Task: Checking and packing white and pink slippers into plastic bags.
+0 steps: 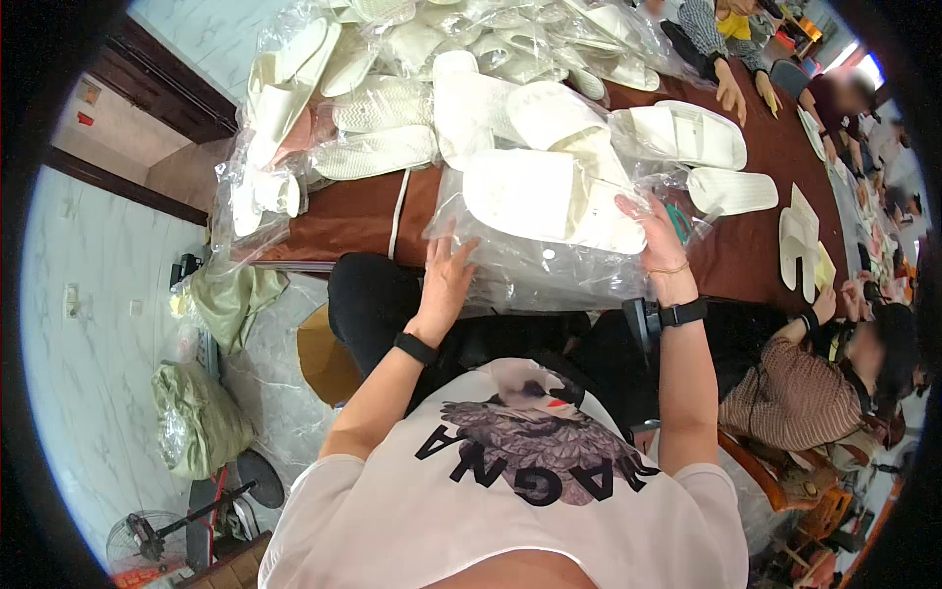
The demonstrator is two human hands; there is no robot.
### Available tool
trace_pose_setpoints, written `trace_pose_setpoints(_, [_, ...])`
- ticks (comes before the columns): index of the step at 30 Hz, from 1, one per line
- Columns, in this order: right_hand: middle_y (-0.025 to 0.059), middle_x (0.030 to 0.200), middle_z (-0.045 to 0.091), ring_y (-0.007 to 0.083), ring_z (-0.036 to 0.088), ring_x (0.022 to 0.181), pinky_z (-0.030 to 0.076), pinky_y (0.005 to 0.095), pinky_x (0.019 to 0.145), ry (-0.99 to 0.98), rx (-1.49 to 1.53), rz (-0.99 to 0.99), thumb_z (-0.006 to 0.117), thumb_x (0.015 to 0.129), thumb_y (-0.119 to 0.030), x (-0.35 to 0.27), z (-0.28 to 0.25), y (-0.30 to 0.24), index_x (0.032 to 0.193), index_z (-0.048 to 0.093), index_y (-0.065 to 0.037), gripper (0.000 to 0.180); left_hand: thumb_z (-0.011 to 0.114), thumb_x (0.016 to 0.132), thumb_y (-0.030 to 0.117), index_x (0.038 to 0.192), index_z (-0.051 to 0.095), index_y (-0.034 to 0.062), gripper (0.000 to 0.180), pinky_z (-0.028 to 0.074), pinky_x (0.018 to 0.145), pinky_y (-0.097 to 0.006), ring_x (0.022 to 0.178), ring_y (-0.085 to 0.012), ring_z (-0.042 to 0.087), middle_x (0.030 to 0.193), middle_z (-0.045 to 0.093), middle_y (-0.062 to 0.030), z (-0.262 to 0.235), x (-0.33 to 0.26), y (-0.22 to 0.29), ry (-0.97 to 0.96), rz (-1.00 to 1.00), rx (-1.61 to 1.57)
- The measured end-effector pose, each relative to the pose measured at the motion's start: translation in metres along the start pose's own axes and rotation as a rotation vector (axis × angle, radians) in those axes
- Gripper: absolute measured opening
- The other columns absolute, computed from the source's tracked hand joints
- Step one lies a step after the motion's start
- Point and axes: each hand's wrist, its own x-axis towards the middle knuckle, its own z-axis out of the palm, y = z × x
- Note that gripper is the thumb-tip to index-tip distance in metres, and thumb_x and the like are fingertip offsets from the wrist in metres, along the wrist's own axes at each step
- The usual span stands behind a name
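Note:
A white slipper lies in front of me at the table's near edge, over a clear plastic bag. My right hand grips the slipper's right end, with its thumb on top. At the bag's left edge, my left hand has its fingers bent on the film, left of the slipper. Just behind is a second white slipper, partly covered by the first. Farther back, another pale slipper stands among bagged ones.
Bagged white slippers are heaped along the far side of the brown-covered table. More slippers lie to the right, where other people sit with their hands at the table. Green sacks and a fan stand on the left floor.

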Motion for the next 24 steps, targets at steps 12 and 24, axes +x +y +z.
trace_pose_setpoints(12, [0.0161,0.119,0.061,0.0209,0.057,0.109,0.045,0.0291,0.093,-0.133,-0.441,0.175,0.078,0.078,-0.027,0.059,-0.044,0.105,0.132,0.045,0.011,0.074,0.06,0.087,0.004,0.096,0.066,0.0034,0.011,0.052,0.068,-0.04,0.075,-0.0324,0.066,0.073,0.066,-0.0129,-0.033,-0.018,-0.005,-0.136,-0.282,-0.094])
trace_pose_setpoints(24, [0.0134,0.111,0.065,0.0174,0.061,0.099,0.047,0.0292,0.085,-0.103,-0.64,0.048,0.079,0.076,-0.025,0.035,-0.022,0.069,0.122,0.057,0.005,0.059,0.039,0.101,0.037,0.15,0.029,0.026,0.05,0.016,0.111,-0.064,0.146,-0.0298,0.016,0.158,0.019,-0.0025,0.055,0.011,-0.053,-0.299,-0.129,0.395])
